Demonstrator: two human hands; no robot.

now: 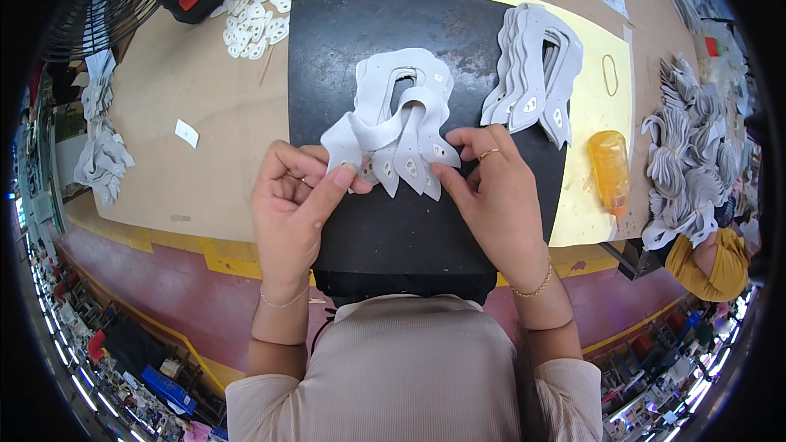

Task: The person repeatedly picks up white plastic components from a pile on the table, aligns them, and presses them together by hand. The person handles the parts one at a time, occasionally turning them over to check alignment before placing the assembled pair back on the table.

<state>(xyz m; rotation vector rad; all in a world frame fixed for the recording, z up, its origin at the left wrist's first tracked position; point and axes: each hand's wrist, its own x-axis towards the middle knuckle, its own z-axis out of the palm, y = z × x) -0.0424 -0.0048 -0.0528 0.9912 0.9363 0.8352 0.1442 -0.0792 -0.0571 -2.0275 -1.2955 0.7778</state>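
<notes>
A small stack of light grey U-shaped fabric pieces lies on a black board in front of me. The top piece is lifted and one of its ends is bent across to the left. My left hand pinches that end between thumb and fingers. At the stack's right side, my right hand holds the pointed tip of another grey end between thumb and index finger. Small white teardrop patches with dark holes show near several tips. Another stack of the same grey pieces lies at the board's upper right.
Loose white patches are piled beyond the board's left edge, near a black fan. To the right are an orange-yellow squeeze bottle, a rubber band and bundled grey pieces. A person in a yellow sleeve is at the far right.
</notes>
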